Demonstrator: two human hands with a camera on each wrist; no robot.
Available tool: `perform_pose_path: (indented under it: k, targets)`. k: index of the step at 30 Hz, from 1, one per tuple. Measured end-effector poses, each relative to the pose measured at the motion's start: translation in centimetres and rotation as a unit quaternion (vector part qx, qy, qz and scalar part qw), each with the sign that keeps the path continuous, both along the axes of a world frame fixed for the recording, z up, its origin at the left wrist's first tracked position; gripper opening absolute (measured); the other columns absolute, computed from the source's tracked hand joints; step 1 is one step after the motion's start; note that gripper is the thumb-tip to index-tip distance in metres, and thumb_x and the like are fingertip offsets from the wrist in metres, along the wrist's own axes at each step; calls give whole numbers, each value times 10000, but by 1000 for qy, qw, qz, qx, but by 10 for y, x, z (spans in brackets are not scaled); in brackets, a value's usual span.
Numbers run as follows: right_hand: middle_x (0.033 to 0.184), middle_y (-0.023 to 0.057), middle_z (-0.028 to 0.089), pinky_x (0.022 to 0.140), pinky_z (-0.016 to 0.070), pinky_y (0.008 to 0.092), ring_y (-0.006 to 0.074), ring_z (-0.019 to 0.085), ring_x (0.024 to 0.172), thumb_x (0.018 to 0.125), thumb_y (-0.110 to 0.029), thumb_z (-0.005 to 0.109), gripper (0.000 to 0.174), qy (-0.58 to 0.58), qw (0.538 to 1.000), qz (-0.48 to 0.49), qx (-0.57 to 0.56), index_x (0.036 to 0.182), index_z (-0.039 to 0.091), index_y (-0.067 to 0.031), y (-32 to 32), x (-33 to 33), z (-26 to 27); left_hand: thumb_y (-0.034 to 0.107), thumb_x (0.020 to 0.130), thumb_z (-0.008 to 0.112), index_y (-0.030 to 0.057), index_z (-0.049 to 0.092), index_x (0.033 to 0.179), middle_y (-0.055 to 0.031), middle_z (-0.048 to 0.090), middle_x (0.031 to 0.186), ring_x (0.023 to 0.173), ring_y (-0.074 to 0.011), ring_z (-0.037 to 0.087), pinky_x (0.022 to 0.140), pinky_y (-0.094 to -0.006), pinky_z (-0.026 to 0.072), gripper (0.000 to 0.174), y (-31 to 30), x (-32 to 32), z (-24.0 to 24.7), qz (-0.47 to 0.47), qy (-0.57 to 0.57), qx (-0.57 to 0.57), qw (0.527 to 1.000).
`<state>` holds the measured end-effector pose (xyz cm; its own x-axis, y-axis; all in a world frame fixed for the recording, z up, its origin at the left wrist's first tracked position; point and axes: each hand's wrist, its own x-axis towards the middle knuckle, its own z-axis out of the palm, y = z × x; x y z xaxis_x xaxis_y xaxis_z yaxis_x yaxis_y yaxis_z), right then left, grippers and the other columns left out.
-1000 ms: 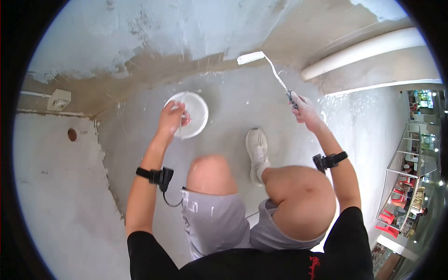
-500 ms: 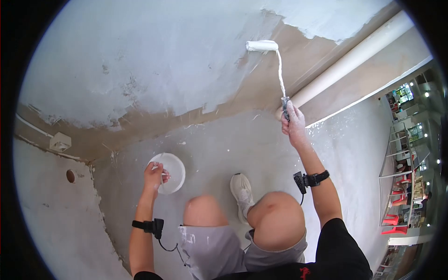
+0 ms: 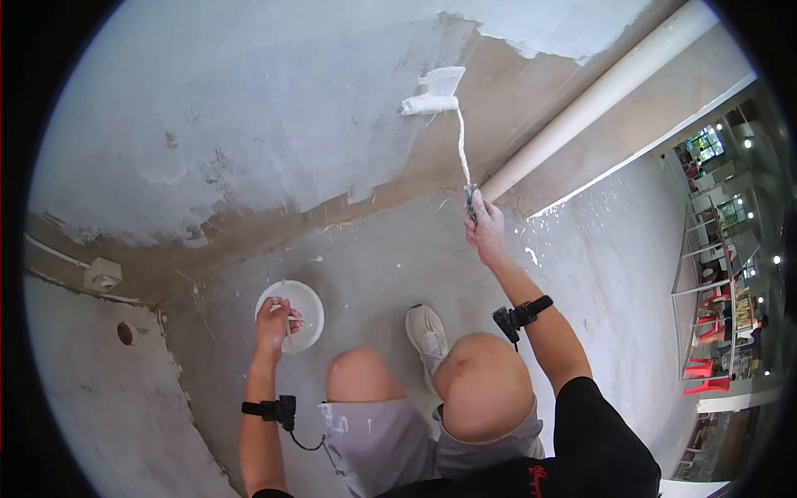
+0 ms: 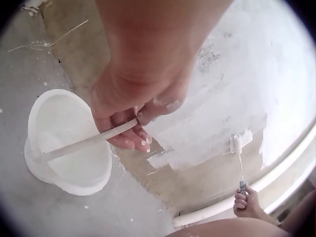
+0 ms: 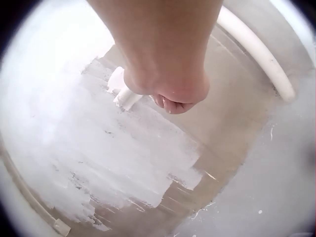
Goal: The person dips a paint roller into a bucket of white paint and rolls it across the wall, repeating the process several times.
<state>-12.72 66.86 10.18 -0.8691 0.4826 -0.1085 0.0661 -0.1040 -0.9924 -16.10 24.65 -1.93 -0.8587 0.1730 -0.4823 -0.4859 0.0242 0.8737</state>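
My right hand (image 3: 488,231) grips the dark handle of a paint roller (image 3: 430,105), its fingers curled round it. The white-coated roller sleeve lies against the wall, just below a fresh white patch (image 3: 446,80). In the right wrist view the sleeve (image 5: 128,99) shows beside my wrist, which hides the roller's handle. Down at the left, my left hand (image 3: 270,328) holds the thin white bail of a white bucket (image 3: 319,319). In the left wrist view the bail (image 4: 81,144) runs from the bucket's side up into my fingers, and whitish liquid shows inside the bucket.
A thick white pipe (image 3: 598,104) runs along the wall at the right. A small white box (image 3: 102,274) sits on the wall at the left, near a round hole (image 3: 126,333). White splashes dot the grey floor (image 3: 374,282). Red chairs (image 3: 706,386) stand far off at the right.
The roller has risen from near the wall's base onto the wall, then come down a little, leaving a white patch above it. The view has tilted up. My left hand stays at the bucket.
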Motion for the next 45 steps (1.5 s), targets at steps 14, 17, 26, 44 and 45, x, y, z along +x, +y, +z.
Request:
perform_pose_path:
  k: [14,17,26,44,45]
  targets:
    - [599,-26,411,401,285,221,65,342,435,967,-493,487,443,126,991,44,-28,954,535,-53,-8,-20,116,221,980,525,92,513,981,-89,654,781,621,-170,639,575,-283,505,129,-7,3,-6,-1,-11,2,1000]
    - [581,-36,387,408,274,220,62,328,436,982,-491,449,431,98,993,56,-19,913,515,-71,-7,-16,91,216,980,523,89,515,980,-91,654,782,622,-169,640,573,-282,506,128,-10,4,-11,-3,-12,1,1000]
    - [578,-63,397,374,230,205,34,309,417,961,-471,519,395,-20,999,7,27,818,508,-103,0,8,7,218,978,525,80,516,985,-96,655,790,621,-164,638,568,-277,508,138,-8,8,-5,-8,-17,5,1000]
    - [582,-46,399,395,250,210,45,320,436,965,-495,492,419,45,999,19,12,824,506,-101,-11,-15,42,192,975,522,75,511,978,-108,658,788,613,-170,637,558,-277,511,118,-8,7,-6,-12,-7,8,1000]
    - [578,-49,400,397,250,215,45,312,432,962,-498,496,422,22,1000,9,13,802,508,-107,-9,-13,27,192,975,522,75,511,978,-108,658,788,613,-170,637,558,-277,511,118,-8,7,-6,-12,-10,7,1000]
